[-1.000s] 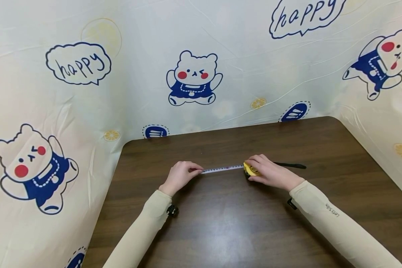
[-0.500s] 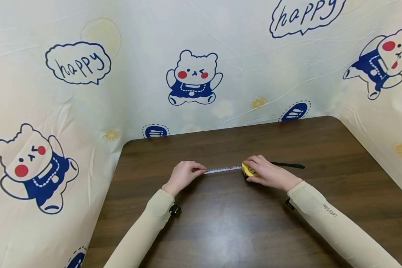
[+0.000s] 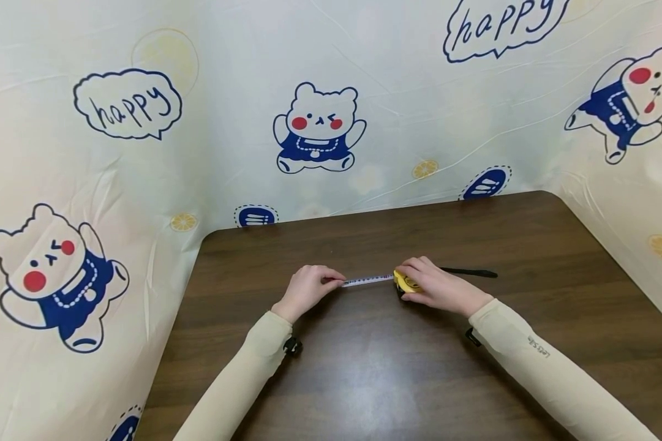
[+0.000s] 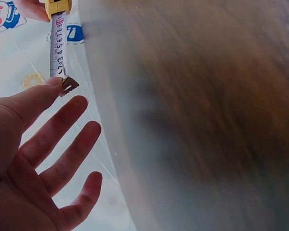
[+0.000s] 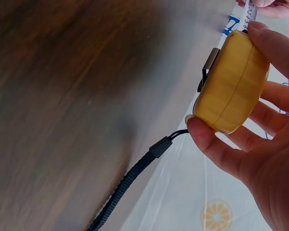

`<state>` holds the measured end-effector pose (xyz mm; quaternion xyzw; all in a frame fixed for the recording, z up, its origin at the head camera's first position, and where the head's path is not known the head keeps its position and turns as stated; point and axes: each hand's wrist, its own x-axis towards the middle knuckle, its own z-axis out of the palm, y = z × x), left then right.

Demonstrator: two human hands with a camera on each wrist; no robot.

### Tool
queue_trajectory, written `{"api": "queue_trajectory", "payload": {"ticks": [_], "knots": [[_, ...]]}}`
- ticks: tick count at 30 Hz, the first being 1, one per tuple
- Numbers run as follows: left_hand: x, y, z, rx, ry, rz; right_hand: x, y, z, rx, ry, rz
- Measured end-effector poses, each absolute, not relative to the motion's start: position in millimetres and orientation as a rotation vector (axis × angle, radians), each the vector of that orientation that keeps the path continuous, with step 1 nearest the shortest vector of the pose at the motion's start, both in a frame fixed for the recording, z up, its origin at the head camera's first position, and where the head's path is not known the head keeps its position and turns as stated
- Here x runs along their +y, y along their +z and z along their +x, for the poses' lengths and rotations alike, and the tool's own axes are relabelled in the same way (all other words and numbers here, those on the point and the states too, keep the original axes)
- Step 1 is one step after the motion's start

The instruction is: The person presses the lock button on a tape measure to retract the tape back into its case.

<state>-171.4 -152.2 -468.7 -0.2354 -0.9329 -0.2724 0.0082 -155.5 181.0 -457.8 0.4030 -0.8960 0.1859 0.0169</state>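
A yellow tape measure (image 5: 231, 84) sits in my right hand (image 3: 438, 286), gripped between thumb and fingers. Its white numbered blade (image 3: 369, 280) stretches leftward in a straight line to my left hand (image 3: 308, 288). In the left wrist view, the thumb and index finger pinch the blade right at its metal end hook (image 4: 69, 85), while the other fingers are spread. Numbers up to about ten show on the blade there. A black wrist strap (image 5: 130, 183) trails from the case, and a metal clip (image 5: 209, 65) shows on its side.
Both hands are over a dark brown wooden table (image 3: 364, 367). Around its back and sides hangs a pale curtain (image 3: 408, 92) printed with bears and lettering. Each forearm wears a cream sleeve (image 3: 242, 367) with a black wrist camera (image 3: 293, 346).
The hands have drawn closer together, left hand moving right and right hand moving slightly left. The exposed length of blade between them has become shorter.
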Motion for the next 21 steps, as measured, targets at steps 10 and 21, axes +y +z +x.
{"api": "queue_trajectory", "payload": {"ticks": [10, 21], "knots": [[-141, -468, -169, -2.896, -0.845, -0.773, 174, -457, -153, -2.786, 0.577, 1.260], [-132, -471, -172, -2.899, -0.844, -0.798, 167, -458, -156, -2.788, 0.567, 1.268]]}}
